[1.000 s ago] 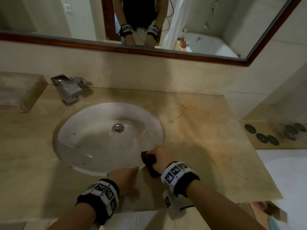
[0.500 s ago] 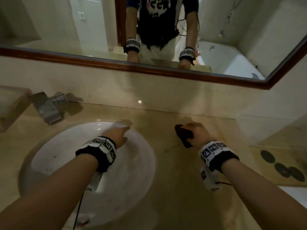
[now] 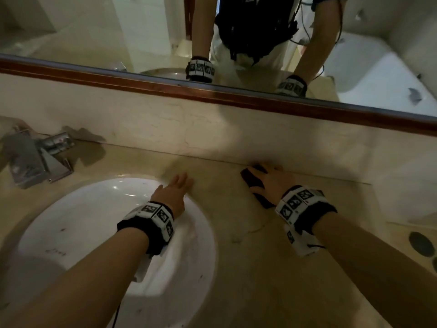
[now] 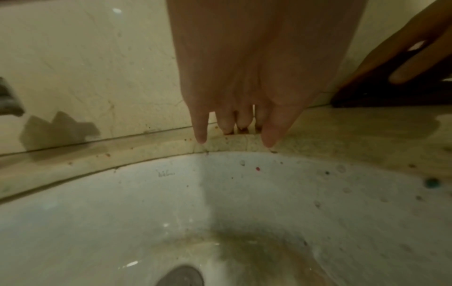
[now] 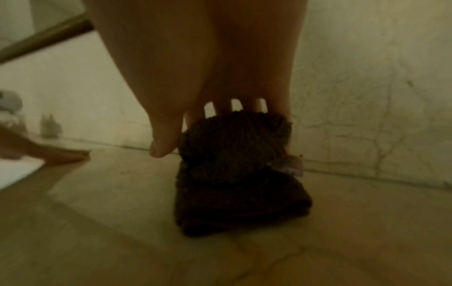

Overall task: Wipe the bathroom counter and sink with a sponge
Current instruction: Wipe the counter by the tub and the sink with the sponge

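A dark, bunched sponge cloth (image 3: pixel 248 178) (image 5: pixel 234 183) lies on the beige stone counter (image 3: pixel 236 268) at the back, against the backsplash. My right hand (image 3: pixel 268 177) (image 5: pixel 220 87) lies flat on top of it and presses it down with straight fingers; the thumb rests beside it. My left hand (image 3: pixel 175 188) (image 4: pixel 238 123) reaches across the white sink (image 3: pixel 71 209) (image 4: pixel 220 193), its straight fingers touching the counter strip just beyond the far rim. Small coloured specks dot the basin wall in the left wrist view.
A chrome faucet (image 3: pixel 30 162) stands at the back left of the sink. A wood-framed mirror (image 3: pixel 236 95) runs above the backsplash. Dark round discs (image 3: pixel 418 243) sit on a lower ledge at far right. The drain (image 4: pixel 181 276) lies at the basin's bottom.
Both hands moved from the counter's front edge to the back. The right hand slid the sponge up to the backsplash and flattened on it; the left hand crossed the sink to its far rim.
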The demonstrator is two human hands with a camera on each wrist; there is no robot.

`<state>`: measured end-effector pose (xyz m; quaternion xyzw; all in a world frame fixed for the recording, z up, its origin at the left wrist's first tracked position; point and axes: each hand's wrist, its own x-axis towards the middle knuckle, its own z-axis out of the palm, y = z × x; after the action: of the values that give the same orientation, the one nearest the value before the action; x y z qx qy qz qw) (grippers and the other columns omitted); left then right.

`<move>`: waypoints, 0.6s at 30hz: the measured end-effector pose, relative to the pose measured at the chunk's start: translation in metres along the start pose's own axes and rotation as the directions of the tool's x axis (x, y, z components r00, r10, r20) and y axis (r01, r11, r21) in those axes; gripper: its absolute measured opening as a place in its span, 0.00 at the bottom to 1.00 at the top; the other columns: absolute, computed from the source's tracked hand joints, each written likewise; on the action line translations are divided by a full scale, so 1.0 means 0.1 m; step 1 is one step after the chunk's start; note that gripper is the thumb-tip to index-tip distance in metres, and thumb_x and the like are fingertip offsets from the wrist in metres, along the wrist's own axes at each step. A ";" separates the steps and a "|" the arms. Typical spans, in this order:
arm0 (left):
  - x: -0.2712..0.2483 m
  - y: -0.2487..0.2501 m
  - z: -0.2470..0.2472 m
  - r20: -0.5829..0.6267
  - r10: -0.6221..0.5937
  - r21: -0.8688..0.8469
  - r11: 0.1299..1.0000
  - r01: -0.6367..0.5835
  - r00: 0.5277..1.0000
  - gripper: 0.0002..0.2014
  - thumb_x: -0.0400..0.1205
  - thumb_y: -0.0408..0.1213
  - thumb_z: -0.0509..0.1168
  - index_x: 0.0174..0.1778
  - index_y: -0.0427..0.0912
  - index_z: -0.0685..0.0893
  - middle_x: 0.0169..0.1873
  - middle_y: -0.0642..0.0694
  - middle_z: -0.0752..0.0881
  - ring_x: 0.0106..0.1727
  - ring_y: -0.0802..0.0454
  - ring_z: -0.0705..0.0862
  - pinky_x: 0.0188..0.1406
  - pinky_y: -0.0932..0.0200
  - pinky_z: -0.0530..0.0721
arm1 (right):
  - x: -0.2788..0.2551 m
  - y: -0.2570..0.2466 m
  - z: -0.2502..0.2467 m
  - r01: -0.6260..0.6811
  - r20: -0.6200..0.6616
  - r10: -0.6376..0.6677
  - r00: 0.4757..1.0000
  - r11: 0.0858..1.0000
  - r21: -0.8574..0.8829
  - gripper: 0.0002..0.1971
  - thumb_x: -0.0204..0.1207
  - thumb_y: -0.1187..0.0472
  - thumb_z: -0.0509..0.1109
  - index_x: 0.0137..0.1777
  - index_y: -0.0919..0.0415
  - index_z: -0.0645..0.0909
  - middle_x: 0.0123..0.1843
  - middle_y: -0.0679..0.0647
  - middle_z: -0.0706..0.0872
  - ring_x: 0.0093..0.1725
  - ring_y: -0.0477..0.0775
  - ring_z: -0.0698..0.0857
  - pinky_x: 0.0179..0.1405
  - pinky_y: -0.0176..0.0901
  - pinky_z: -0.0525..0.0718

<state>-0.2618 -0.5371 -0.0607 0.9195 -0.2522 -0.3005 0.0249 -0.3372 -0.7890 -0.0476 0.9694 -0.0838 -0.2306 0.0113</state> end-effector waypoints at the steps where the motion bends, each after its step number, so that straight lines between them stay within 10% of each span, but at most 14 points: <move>1: -0.01 0.00 0.01 -0.002 -0.003 -0.010 1.000 0.003 1.000 0.37 0.82 0.23 0.49 0.84 0.54 0.44 0.84 0.55 0.37 0.85 0.55 0.40 0.84 0.46 0.49 | 0.00 -0.02 0.03 -0.004 0.020 0.004 1.000 1.000 0.016 0.33 0.83 0.43 0.55 0.83 0.47 0.44 0.85 0.57 0.48 0.81 0.66 0.58 0.79 0.56 0.62; 7: -0.01 -0.03 -0.05 0.048 -0.004 -0.018 1.000 0.005 0.999 0.39 0.81 0.22 0.51 0.83 0.57 0.43 0.83 0.56 0.36 0.85 0.57 0.39 0.84 0.44 0.48 | -0.05 -0.22 0.19 -0.039 -0.001 0.039 0.999 0.992 0.121 0.34 0.80 0.55 0.61 0.82 0.49 0.49 0.84 0.60 0.51 0.81 0.68 0.55 0.80 0.57 0.60; 14: -0.02 -0.03 -0.12 0.097 -0.001 0.015 1.000 -0.001 0.995 0.40 0.79 0.20 0.50 0.83 0.56 0.44 0.83 0.55 0.37 0.85 0.56 0.40 0.84 0.42 0.47 | -0.65 -1.16 0.42 0.365 -0.204 -0.311 0.928 0.867 0.340 0.20 0.76 0.64 0.68 0.68 0.57 0.79 0.67 0.62 0.78 0.64 0.67 0.77 0.66 0.54 0.75; 18: 0.01 -0.03 -0.15 0.122 -0.004 0.063 0.998 -0.004 0.993 0.39 0.80 0.22 0.50 0.84 0.55 0.43 0.84 0.54 0.37 0.85 0.55 0.40 0.84 0.41 0.48 | -0.75 -1.05 0.31 0.382 -0.096 -0.378 0.921 0.828 0.409 0.16 0.76 0.64 0.67 0.64 0.59 0.82 0.64 0.61 0.80 0.62 0.64 0.78 0.67 0.54 0.75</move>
<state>-0.2518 -0.5367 -0.0497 0.8997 -0.2625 -0.3481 -0.0195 -0.4012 -0.6724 -0.0483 0.9472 0.0630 -0.1995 -0.2431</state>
